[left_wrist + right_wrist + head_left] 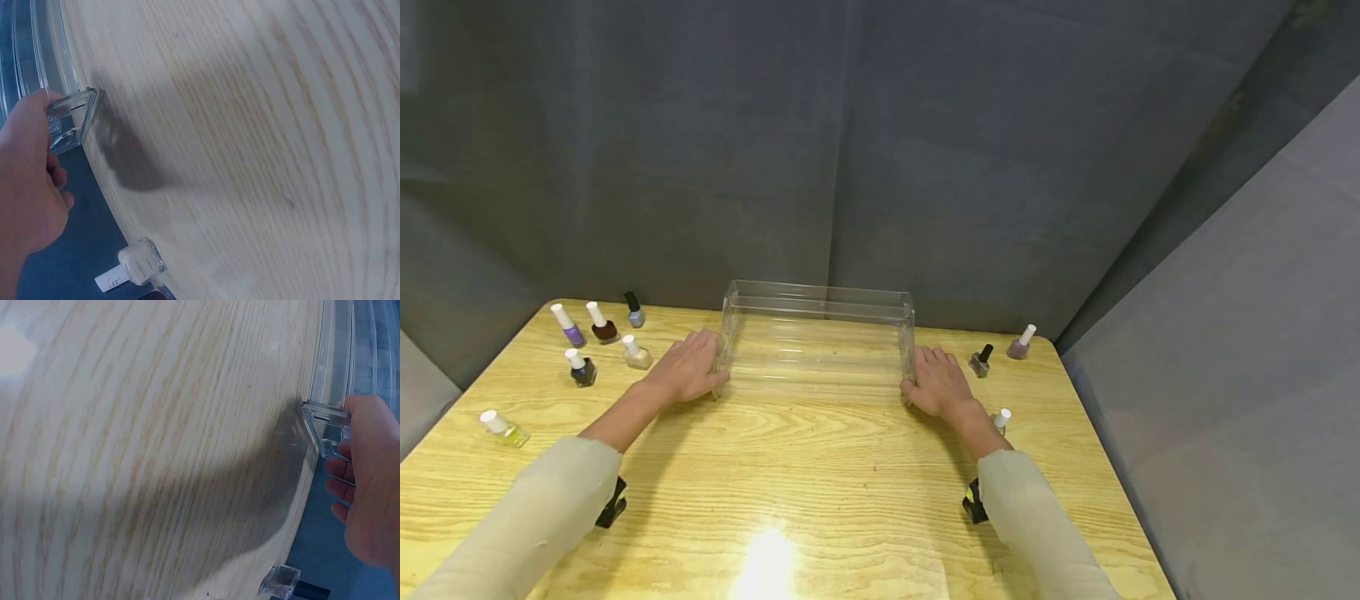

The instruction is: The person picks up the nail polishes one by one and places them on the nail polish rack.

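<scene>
Gripping the clear rack point(820, 305): left hand point(688, 367) has its left end, right hand point(938, 383) has the right, fingers wrapped on both
Rack spot: far side of the wooden table point(820, 467), right by the grey curtain point(737, 150)
Left-side bottles point(604, 332): six little nail polishes, mixed colors
Right-side bottles point(1018, 349): three more, one half hidden

I have both pale-green cloth-sleeved arms point(546, 508) stretched forward and apart, the bare left hand point(688, 367) and bare right hand point(940, 385) gripping with curled fingers point(340, 469), thumbs point(718, 379) inward
</scene>
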Demonstrator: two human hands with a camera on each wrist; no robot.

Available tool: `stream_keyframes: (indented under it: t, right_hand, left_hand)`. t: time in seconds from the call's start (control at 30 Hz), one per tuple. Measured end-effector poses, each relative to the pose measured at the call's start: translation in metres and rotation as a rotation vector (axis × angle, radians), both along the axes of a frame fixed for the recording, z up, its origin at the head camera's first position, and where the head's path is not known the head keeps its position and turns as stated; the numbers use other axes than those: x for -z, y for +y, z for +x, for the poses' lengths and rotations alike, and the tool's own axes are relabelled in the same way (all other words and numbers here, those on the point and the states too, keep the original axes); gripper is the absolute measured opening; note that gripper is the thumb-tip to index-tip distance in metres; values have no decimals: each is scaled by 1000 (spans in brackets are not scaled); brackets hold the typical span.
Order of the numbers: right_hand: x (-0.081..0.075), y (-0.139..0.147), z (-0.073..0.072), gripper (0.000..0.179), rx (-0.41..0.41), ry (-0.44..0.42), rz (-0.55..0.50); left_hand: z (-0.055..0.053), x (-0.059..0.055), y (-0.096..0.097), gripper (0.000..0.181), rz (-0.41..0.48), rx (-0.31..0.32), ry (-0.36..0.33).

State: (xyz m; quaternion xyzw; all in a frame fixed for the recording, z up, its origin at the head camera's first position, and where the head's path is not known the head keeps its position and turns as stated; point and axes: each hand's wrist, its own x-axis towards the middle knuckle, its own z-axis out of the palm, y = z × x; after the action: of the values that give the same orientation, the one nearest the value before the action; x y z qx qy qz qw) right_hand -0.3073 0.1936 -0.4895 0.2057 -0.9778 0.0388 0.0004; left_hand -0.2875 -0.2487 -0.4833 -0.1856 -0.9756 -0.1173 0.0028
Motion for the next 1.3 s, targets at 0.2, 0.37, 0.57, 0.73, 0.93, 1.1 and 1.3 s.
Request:
stream_keyframes:
  t: [0.2, 0.37, 0.57, 0.73, 0.93, 1.1, 1.3]
  right_hand:
    - [3, 2, -2, 32, 2, -3, -3]
    - [7, 4, -4, 30, -2, -3, 3]
    - [10, 5, -5, 32, 2, 0, -2]
    - [11, 5, -4, 32, 1, 2, -5]
    - [14, 6, -3, 29, 6, 16, -28]
    - [7, 2, 3, 39, 44, 2, -56]
    - [-4, 3, 14, 57, 101, -43, -175]
  left_hand:
    - [-1, 3, 1, 33, 2, 0, -2]
    - [-2, 5, 3, 34, 7, -3, -7]
    - [-4, 7, 3, 35, 11, 4, 11]
    - [-3, 8, 4, 34, 13, -2, 27]
    - [-1, 8, 4, 35, -17, 2, 57]
    - [1, 8, 3, 35, -56, -1, 101]
    - [2, 11, 4, 36, -43, -6, 119]
